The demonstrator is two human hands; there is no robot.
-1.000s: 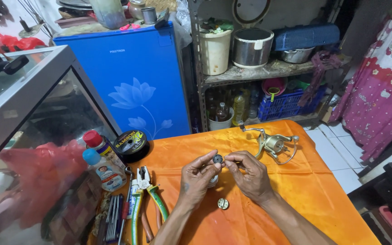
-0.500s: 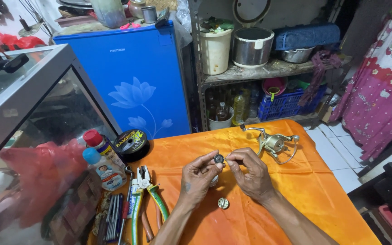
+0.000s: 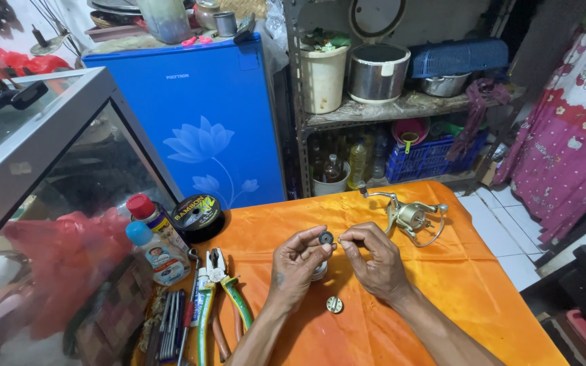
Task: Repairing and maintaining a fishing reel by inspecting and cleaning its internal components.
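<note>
1. Grip risk first: left hand (image 3: 296,266) pinched a small dark round part (image 3: 325,238) at its fingertips, held up over the orange cloth (image 3: 483,285). Right hand (image 3: 373,261) sat just beside it, thumb and forefinger closed together next to the part; I couldn't tell if they touched it or held something tiny of their own.
2. I judged a slip the likeliest failure: the part was small and pinched only at its edge, so a fumbled handover between the hands could drop it.
3. A dropped part could roll on the creased cloth, toward the pliers (image 3: 228,298) left of the left hand or off the edge beyond the right hand.
4. A round metal piece (image 3: 334,304) lay on the cloth just below both hands; a wrist could nudge it away.
5. Fishing reel (image 3: 409,218) sat beyond the right hand, near enough that I thought a reach might snag its wire bail.
6. Bottles (image 3: 157,244) stood well left, could tip.
</note>
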